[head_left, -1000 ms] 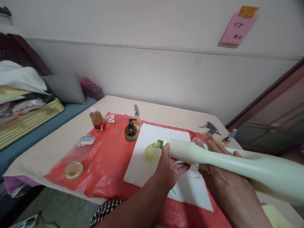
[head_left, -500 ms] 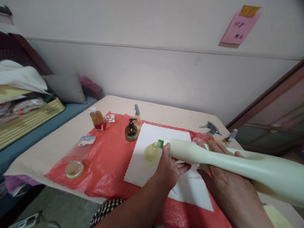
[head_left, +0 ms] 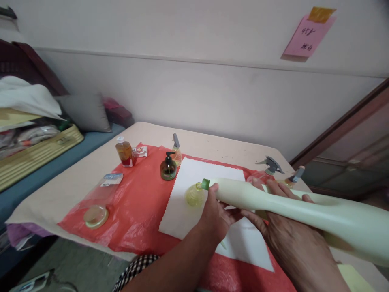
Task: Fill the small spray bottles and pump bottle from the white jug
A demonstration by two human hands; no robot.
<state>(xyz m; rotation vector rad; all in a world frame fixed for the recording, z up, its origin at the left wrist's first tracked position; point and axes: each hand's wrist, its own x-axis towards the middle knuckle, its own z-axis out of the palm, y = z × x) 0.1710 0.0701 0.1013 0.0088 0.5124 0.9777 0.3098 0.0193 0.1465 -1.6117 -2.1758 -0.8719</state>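
A large pale green plastic jug (head_left: 237, 192) lies on its side in the air, its green mouth (head_left: 206, 184) pointing left. That mouth meets or nearly touches the neck of a clear yellow bottle (head_left: 194, 196) standing on white paper (head_left: 209, 166); no flowing liquid can be made out. My left hand (head_left: 217, 217) is closed around the jug's neck from below, thumb near the mouth. My right hand (head_left: 291, 231) wraps the jug farther back, with fingers through the handle gap. The rest of the jug runs out of view at right.
Red plastic sheet (head_left: 136, 194) covers much of the table. At left are an amber bottle (head_left: 124, 153), a small box (head_left: 140, 151), and a round clear container (head_left: 96, 216). A dark pump bottle (head_left: 168, 168) stands mid-table; a pink spray bottle (head_left: 267, 172) is at right.
My right thumb has moved up toward the jug's underside, close to my left fingertips. The jug and the yellow bottle stay in nearly the same place.
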